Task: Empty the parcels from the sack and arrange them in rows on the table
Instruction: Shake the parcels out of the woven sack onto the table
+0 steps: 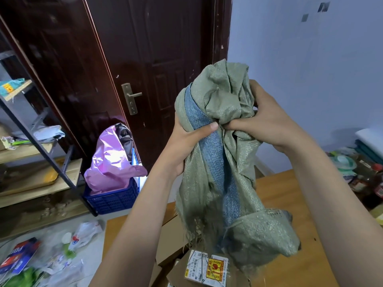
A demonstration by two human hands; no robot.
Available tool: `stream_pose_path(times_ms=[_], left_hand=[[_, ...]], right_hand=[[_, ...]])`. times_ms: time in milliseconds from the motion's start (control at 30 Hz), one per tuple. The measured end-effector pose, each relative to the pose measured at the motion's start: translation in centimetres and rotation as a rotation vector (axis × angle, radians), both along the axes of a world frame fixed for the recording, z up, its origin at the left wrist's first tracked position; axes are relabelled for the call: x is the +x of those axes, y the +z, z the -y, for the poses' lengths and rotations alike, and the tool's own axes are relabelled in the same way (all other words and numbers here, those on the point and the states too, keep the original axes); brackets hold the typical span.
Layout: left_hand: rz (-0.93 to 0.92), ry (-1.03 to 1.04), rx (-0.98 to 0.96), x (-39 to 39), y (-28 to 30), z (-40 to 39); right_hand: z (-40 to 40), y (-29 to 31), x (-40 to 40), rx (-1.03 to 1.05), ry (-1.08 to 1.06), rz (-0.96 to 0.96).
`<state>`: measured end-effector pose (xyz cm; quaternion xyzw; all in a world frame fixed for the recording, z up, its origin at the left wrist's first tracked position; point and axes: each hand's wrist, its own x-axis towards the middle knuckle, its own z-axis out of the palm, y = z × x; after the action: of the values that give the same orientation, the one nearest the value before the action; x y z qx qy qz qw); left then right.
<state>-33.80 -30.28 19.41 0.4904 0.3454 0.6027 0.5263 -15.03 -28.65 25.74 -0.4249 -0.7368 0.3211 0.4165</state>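
Note:
A grey-green woven sack (pixel 223 166) with a blue stripe hangs upside down above the wooden table (pixel 290 204), its frayed mouth pointing down. My left hand (pixel 186 141) grips its left side with the thumb across the blue stripe. My right hand (pixel 263 123) clutches the bunched top from the right. Below the sack's mouth lie cardboard parcels: one (pixel 207 268) with a white shipping label and a yellow-red fragile sticker, and a plain brown one (pixel 172 239) to its left, partly behind my left forearm.
A dark red door (pixel 145 59) stands behind. A blue crate (pixel 112 199) with pink plastic bags sits on the floor beside a metal-and-wood shelf (pixel 41 162). Packets and bags litter the floor at lower left (pixel 41 257). Bottles and clutter (pixel 362 175) crowd the right.

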Motion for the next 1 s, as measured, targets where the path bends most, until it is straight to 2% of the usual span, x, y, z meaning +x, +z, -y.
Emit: stream_pose_path(times_ms=[267,500,700,1000], left_hand=[[-0.201,-0.065,0.034,-1.2,-0.9,0.5],[-0.307,-0.148,-0.029,0.0,-2.6,1.3],[-0.146,-0.111,0.059,0.9,-1.2,1.1],[-0.075,-0.17,0.052,2.1,0.1,1.8]], right_hand=[[0.0,0.5,0.1,0.011,-0.1,-0.129],[0.6,1.5,-0.6,0.026,-0.123,-0.234],[0.5,2.1,-0.9,0.034,-0.113,-0.299],[1.1,3.5,-0.9,0.026,-0.053,-0.342]])
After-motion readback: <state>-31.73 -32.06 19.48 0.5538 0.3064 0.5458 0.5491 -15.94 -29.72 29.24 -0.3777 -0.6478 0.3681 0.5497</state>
